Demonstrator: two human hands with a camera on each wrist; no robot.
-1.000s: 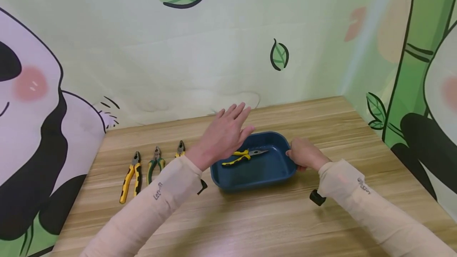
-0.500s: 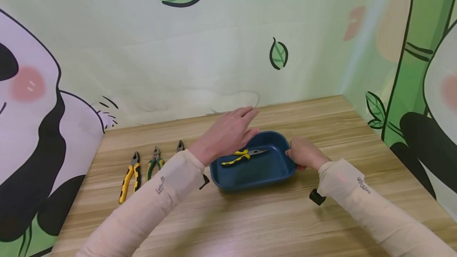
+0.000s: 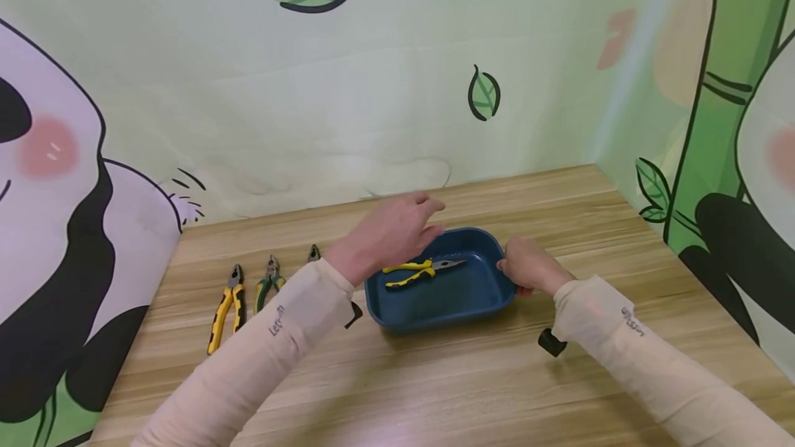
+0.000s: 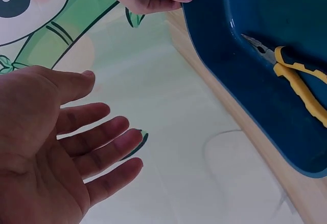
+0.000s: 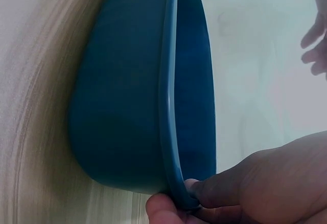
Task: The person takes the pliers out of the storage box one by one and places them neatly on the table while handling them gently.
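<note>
A dark blue plastic basin (image 3: 453, 308) rests on the table, with yellow-and-black needle-nose pliers (image 3: 411, 280) lying inside. My right hand (image 3: 532, 266) pinches its right end; the right wrist view shows thumb and fingers on the rim (image 5: 171, 132). Over the basin's far left corner hovers my left hand (image 3: 393, 232), holding nothing. In the left wrist view that hand (image 4: 48, 147) has its fingers loosely bent and spread, apart from the basin. To the left lie yellow-and-black pliers (image 3: 219, 319), green-and-yellow pliers (image 3: 263, 292) and a third pair (image 3: 314, 252), mostly hidden by the left forearm.
The wood-grain table (image 3: 447, 385) meets a printed cloth backdrop (image 3: 397, 102) at the back and right side. A black wrist device (image 3: 551, 342) hangs under the right sleeve. The left sleeve (image 3: 261, 350) crosses in front of the pliers row.
My left hand has lowered slightly, and its fingers have gone from straight to more bent. The right hand and the basin have stayed where they were.
</note>
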